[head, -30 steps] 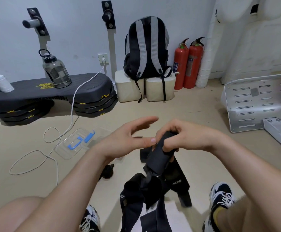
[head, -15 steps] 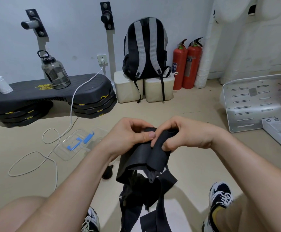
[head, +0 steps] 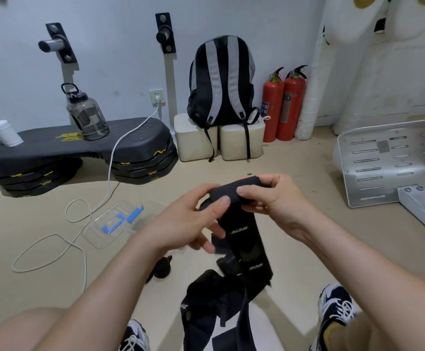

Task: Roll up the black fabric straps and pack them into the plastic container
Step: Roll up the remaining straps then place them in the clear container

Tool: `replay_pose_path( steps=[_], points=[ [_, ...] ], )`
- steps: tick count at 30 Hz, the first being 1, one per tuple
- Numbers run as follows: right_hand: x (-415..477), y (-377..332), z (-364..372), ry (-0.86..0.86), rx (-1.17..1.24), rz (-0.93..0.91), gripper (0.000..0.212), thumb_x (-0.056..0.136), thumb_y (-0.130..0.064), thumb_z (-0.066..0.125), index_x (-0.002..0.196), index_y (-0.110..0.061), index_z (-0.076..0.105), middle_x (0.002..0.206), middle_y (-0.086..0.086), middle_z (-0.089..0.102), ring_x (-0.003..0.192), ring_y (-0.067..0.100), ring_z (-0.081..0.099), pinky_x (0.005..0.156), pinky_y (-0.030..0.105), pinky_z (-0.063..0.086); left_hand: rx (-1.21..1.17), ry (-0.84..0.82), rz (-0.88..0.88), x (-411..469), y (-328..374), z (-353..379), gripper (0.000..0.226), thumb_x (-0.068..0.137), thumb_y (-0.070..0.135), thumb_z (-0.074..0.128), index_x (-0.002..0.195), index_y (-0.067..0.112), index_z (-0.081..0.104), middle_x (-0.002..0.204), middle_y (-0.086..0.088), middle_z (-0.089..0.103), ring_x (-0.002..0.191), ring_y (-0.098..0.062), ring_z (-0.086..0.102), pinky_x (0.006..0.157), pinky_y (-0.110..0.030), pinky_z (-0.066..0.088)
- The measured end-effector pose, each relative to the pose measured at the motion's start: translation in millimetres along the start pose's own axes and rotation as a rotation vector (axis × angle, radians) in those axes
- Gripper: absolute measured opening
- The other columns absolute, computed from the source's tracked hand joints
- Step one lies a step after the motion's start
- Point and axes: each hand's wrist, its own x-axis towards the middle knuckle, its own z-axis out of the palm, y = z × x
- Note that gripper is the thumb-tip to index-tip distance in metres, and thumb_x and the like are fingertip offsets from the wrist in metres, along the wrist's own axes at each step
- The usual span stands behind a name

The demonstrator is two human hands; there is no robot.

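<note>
A black fabric strap (head: 242, 236) hangs in front of me, its top end folded into a short horizontal roll. My right hand (head: 269, 196) grips the right end of that roll. My left hand (head: 193, 219) pinches the left end, thumb on top. More black straps (head: 214, 305) lie in a heap on the floor between my shoes. A small rolled black strap (head: 162, 268) sits on the floor under my left forearm. The clear plastic container (head: 120, 224) with blue clips lies on the floor to the left.
A white cable (head: 74, 239) loops over the floor beside the container. Behind stand a black step platform (head: 79, 148) with a water jug, a backpack (head: 221, 82) on cream blocks and two red fire extinguishers (head: 285, 102). A perforated metal panel (head: 383, 160) lies at right.
The strap has been turned so its rolled end lies level between both hands, and its tail now hangs straight down with the printed logo showing.
</note>
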Motion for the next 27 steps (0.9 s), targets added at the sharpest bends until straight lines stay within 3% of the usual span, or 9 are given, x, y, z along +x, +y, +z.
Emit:
replay_pose_path(
  steps=[2,4,7,9,12,15,18,24,27],
  points=[
    [-5,3,7,0.024,-0.013,-0.062,0.014,0.085,-0.002,0.072,0.094,-0.012,0.076,0.086,0.006,0.077,0.082,0.017,0.072,0.078,0.026,0.059,-0.222,0.12,0.047,6,-6,9,0.023,0.093,0.033,0.062,0.115,0.027,0.058,0.096,-0.017,0.072,0.065,-0.025,0.069,0.054,-0.023,0.052],
    [-10,5,13,0.034,-0.072,-0.104,0.022,0.083,-0.003,0.075,0.1,-0.016,0.078,0.093,0.008,0.077,0.089,0.021,0.073,0.085,0.031,0.058,-0.369,0.241,0.122,12,-9,10,0.015,0.09,0.014,0.068,0.105,0.015,0.063,0.088,-0.011,0.069,0.067,-0.019,0.068,0.056,-0.021,0.052],
    [-10,1,13,-0.028,0.037,-0.043,0.013,0.085,-0.014,0.073,0.097,-0.01,0.078,0.098,0.013,0.076,0.09,0.024,0.072,0.086,0.031,0.057,-0.3,0.27,0.236,13,-11,3,0.02,0.083,-0.009,0.068,0.097,0.006,0.066,0.078,-0.004,0.067,0.068,-0.016,0.068,0.063,-0.022,0.055],
    [-8,-2,10,-0.035,0.159,0.012,0.019,0.086,-0.027,0.069,0.087,-0.009,0.077,0.094,0.014,0.074,0.084,0.021,0.07,0.078,0.029,0.057,-0.213,0.251,0.301,11,-11,0,0.027,0.078,-0.015,0.071,0.09,0.008,0.068,0.077,0.0,0.068,0.071,-0.016,0.067,0.07,-0.027,0.058],
    [-9,2,8,-0.041,0.199,0.055,0.012,0.084,-0.021,0.069,0.086,-0.011,0.077,0.092,0.01,0.074,0.08,0.017,0.069,0.067,0.028,0.056,-0.054,0.323,0.351,12,-10,4,0.032,0.071,-0.009,0.079,0.082,0.02,0.072,0.078,0.008,0.069,0.074,-0.009,0.065,0.076,-0.03,0.059],
    [-11,2,8,-0.089,0.234,0.06,0.025,0.069,-0.015,0.077,0.094,-0.009,0.076,0.097,0.011,0.073,0.083,0.02,0.072,0.068,0.03,0.059,-0.033,0.448,0.391,12,-14,15,0.033,0.068,-0.002,0.084,0.08,0.027,0.073,0.077,0.014,0.07,0.074,0.0,0.064,0.072,-0.016,0.051],
    [-8,-1,6,-0.091,0.165,0.029,0.03,0.066,-0.009,0.079,0.096,-0.008,0.074,0.095,0.012,0.074,0.083,0.021,0.073,0.071,0.027,0.059,-0.188,0.508,0.38,12,-19,33,0.026,0.072,0.002,0.083,0.086,0.022,0.073,0.078,0.011,0.072,0.075,-0.001,0.066,0.068,-0.012,0.049],
    [-4,-6,2,-0.109,-0.059,-0.033,0.025,0.073,-0.019,0.079,0.096,-0.012,0.077,0.096,0.01,0.076,0.09,0.021,0.073,0.08,0.028,0.059,-0.656,0.483,0.197,19,-24,47,0.018,0.083,0.009,0.074,0.1,0.006,0.07,0.093,-0.01,0.074,0.089,-0.023,0.07,0.076,-0.03,0.055],
    [-7,-6,0,-0.12,-0.209,-0.065,0.018,0.082,-0.019,0.078,0.099,-0.012,0.077,0.094,0.013,0.076,0.091,0.029,0.073,0.085,0.04,0.06,-0.813,0.45,0.085,20,-22,51,0.01,0.091,0.014,0.066,0.1,0.01,0.065,0.095,-0.012,0.072,0.088,-0.027,0.072,0.064,-0.025,0.051]
  ],
)
